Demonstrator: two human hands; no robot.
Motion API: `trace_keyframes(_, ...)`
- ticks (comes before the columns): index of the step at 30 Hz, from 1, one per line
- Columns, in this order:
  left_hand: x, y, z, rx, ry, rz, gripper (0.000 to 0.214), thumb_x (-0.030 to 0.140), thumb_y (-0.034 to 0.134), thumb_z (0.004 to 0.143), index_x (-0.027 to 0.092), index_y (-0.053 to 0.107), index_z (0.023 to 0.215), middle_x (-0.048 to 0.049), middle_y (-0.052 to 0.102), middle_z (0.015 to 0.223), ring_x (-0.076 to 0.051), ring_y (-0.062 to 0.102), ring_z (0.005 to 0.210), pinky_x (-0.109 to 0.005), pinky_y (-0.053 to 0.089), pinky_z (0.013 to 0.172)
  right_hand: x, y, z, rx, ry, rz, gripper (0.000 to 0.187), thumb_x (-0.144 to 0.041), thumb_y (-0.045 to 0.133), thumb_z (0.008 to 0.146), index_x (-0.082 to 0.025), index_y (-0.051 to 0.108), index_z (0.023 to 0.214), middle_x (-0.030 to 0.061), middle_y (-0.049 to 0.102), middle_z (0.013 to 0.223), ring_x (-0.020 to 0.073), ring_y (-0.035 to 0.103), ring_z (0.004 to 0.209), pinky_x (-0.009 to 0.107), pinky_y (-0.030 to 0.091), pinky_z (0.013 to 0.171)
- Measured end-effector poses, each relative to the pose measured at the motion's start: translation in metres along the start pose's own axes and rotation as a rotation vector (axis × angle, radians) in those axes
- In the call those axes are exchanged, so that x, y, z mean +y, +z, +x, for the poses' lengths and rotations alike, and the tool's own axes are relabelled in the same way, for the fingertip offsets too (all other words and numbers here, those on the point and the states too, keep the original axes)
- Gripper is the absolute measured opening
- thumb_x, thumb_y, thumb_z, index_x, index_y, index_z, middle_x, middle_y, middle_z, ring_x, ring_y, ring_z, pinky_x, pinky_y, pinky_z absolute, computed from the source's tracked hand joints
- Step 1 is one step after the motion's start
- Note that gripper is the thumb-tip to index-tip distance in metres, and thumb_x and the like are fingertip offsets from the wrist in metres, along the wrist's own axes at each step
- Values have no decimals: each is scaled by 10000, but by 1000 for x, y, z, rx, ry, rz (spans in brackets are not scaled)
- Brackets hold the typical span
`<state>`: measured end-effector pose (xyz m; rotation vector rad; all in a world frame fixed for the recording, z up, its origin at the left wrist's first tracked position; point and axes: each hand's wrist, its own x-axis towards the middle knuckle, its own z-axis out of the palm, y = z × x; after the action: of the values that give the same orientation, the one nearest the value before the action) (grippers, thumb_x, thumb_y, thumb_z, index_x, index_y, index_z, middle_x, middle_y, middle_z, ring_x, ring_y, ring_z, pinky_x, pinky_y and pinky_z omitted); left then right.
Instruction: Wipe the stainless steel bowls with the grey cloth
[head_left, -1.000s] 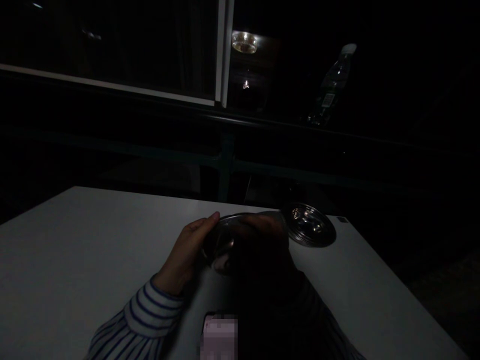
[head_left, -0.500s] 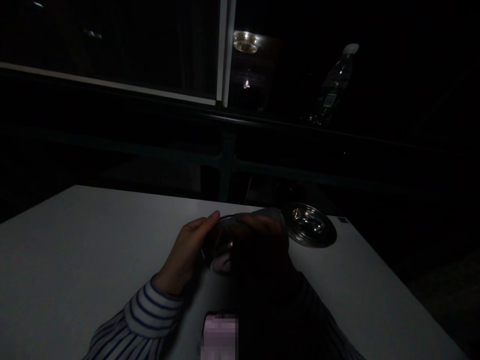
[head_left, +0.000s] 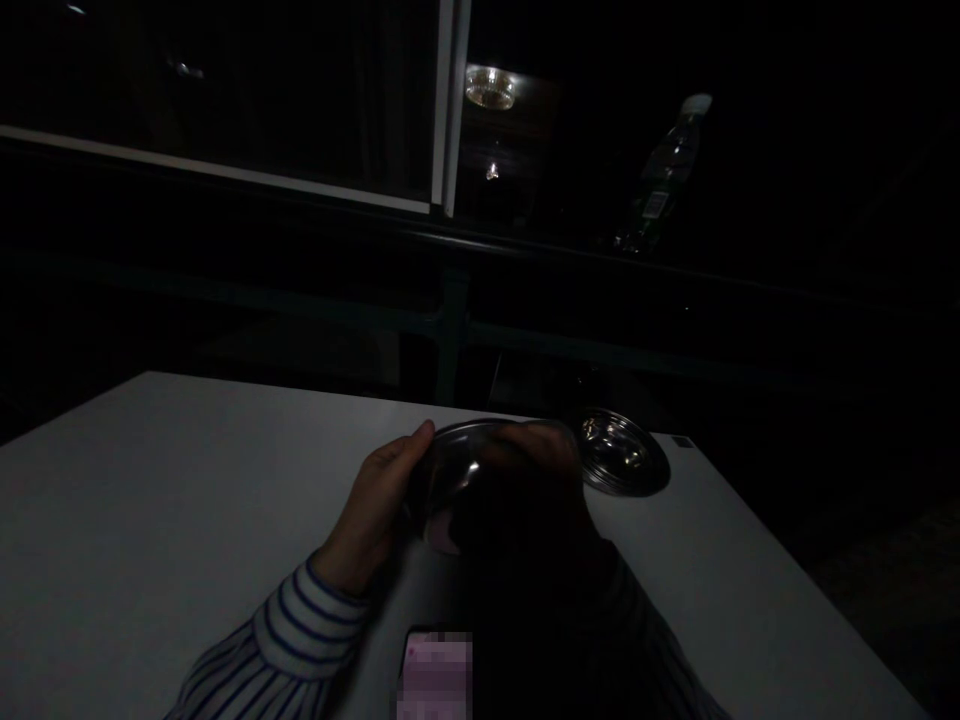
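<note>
My left hand (head_left: 379,505) grips the left side of a shiny metal bowl (head_left: 450,475), thumb on its rim. The bowl is tilted towards me above the white table. My right hand (head_left: 551,475), mostly in deep shadow, lies over the bowl's right part with its fingers bent near the far rim. What looks like a grey cloth (head_left: 568,432) shows as a sliver by those fingers; the rest of it is hidden. Just right of this hand, more shiny metal bowls (head_left: 626,455), seemingly stacked, rest on the table.
A phone (head_left: 435,675) with a blurred pink screen lies on the white table (head_left: 187,520) near me. Beyond the table are a dark railing (head_left: 450,310) and a window frame (head_left: 442,110). A clear plastic bottle (head_left: 664,175) stands behind the railing at right.
My right hand has shifted slightly over the bowl, and more of the bowl's rim and inner surface shows. Less of the grey cloth is visible. My left hand keeps its grip.
</note>
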<state>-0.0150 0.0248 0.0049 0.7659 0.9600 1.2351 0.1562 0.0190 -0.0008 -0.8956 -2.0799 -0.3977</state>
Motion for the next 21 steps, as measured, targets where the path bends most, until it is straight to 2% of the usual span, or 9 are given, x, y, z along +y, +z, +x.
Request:
trace_keyframes(2,-2,0,0,11,-6,15,317,436,647,705,137,593,615,19,595,535,-97,513,494,-217,399,505,-2,4,-1,-15,-48,-18,277,-342,450,857,-223,545,1089,48,586,1094,232,478,982,397,370,810)
trace_keyframes(4,-1,-2,1,37,-16,-10,312,443,646,703,136,614,654,9,619,568,-109,536,516,-227,414,521,4,4,-2,-25,-34,33,290,-349,447,867,-219,538,1109,51,575,1126,229,473,1012,392,378,829)
trace_keyframes(8,2,-5,4,50,-53,-106,332,454,619,723,143,671,827,-23,678,690,-139,590,599,-244,439,567,21,-2,-1,27,136,172,226,-283,416,897,-220,557,1063,55,576,1078,194,495,995,354,422,823)
trace_keyframes(10,2,-3,3,45,-54,-127,351,457,608,731,142,676,869,-32,687,711,-147,600,618,-248,441,582,21,-5,0,54,177,175,219,-270,410,897,-225,560,1050,53,583,1053,193,506,979,360,427,811)
trace_keyframes(16,-3,2,-2,36,-8,-33,352,459,638,702,125,671,809,-25,675,676,-137,576,584,-248,425,570,4,-1,0,-6,-20,51,283,-362,394,888,-229,559,1076,49,586,1114,236,485,1013,417,387,833)
trace_keyframes(21,3,-4,1,121,47,-53,385,503,603,711,137,664,812,-20,667,673,-138,572,605,-248,426,595,27,0,-4,93,152,187,190,-222,452,879,-197,554,1037,74,582,1071,185,518,996,347,435,835)
